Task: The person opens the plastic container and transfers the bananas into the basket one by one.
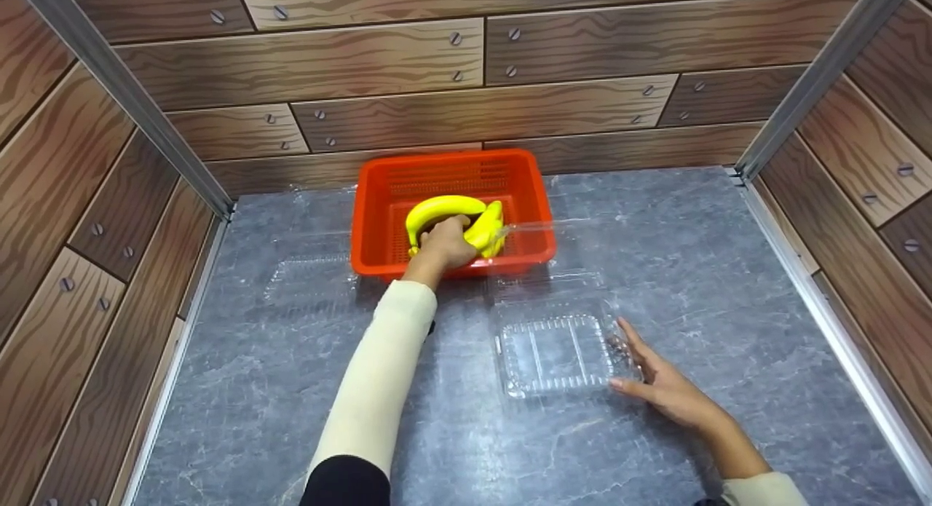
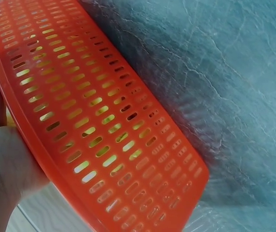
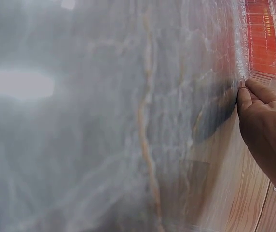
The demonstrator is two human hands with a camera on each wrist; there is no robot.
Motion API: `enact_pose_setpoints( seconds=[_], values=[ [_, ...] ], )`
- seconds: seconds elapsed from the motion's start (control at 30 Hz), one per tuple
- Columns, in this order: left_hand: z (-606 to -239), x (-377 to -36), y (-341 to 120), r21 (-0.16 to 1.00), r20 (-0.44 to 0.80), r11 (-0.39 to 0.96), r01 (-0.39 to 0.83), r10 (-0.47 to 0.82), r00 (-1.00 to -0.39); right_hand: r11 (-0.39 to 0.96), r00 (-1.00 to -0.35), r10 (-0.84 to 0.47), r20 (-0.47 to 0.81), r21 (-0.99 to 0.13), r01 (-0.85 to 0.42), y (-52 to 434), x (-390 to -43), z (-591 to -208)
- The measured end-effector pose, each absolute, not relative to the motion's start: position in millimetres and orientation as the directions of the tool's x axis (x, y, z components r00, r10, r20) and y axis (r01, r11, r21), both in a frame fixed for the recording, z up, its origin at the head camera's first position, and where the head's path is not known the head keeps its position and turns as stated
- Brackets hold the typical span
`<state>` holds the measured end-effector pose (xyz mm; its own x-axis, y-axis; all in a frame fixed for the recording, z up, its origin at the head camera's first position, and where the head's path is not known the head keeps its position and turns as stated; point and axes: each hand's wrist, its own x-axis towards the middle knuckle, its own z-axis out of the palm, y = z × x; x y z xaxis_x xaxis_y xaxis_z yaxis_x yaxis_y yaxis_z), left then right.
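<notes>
Inside the red plastic basket (image 1: 453,269), my left hand (image 1: 445,242) reaches among yellow bananas (image 1: 445,204). Its fingers bend down between the curved banana and the bananas to the right; the fingertips are hidden, so whether they grip is unclear. In the left wrist view, the slotted basket wall (image 2: 94,116) covers most of that hand (image 2: 7,164). My right hand (image 1: 666,386) rests against the right side of an opened clear plastic clamshell box (image 1: 557,357), thumb and forefinger spread along its edge. The right wrist view shows that hand (image 3: 268,116) touching the clear plastic.
Another clear plastic box (image 1: 309,277) lies left of the basket, partly beside it. The raised clear lid (image 1: 550,280) overlaps the basket's front right corner. Wood-patterned walls (image 1: 393,62) enclose the grey marbled surface (image 1: 269,411) at the back and both sides.
</notes>
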<state>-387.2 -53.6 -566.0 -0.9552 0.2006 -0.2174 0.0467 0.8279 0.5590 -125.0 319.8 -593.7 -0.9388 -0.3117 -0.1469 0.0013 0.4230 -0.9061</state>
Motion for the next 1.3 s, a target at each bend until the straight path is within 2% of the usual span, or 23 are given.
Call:
enact_pose_setpoints(
  seconds=[0.37, 0.6, 0.77, 0.97, 1.13, 1.3],
  values=[
    [-534.6, -351.3, -49.4, 0.564, 0.063, 0.809, 0.165, 0.157, -0.986, 0.400, -0.931, -0.326, -0.163, -0.916, 0.021, 318.9, -127.9, -593.7],
    [-504.4, -314.0, -44.9, 0.699, 0.218, 0.688, 0.198, 0.059, -0.974, 0.408, -0.933, -0.322, -0.159, -0.913, 0.014, 319.0, -127.1, -594.0],
    [-506.7, -293.7, -51.1, 0.767, 0.367, 0.582, 0.272, -0.049, -0.929, 0.407, -0.935, -0.318, -0.155, -0.913, 0.013, 318.0, -126.4, -595.0],
    [-516.7, -267.0, -65.9, 0.748, 0.540, 0.522, 0.410, -0.117, -0.834, 0.415, -0.935, -0.320, -0.156, -0.910, 0.010, 317.2, -126.7, -595.9],
    [-528.6, -241.6, -68.7, 0.718, 0.581, 0.522, 0.461, -0.084, -0.809, 0.426, -0.935, -0.318, -0.156, -0.904, 0.006, 318.5, -126.3, -594.9],
    [-541.7, -216.0, -61.0, 0.739, 0.524, 0.499, 0.453, -0.003, -0.852, 0.430, -0.935, -0.320, -0.153, -0.903, 0.001, 319.2, -126.7, -594.4]
  ],
)
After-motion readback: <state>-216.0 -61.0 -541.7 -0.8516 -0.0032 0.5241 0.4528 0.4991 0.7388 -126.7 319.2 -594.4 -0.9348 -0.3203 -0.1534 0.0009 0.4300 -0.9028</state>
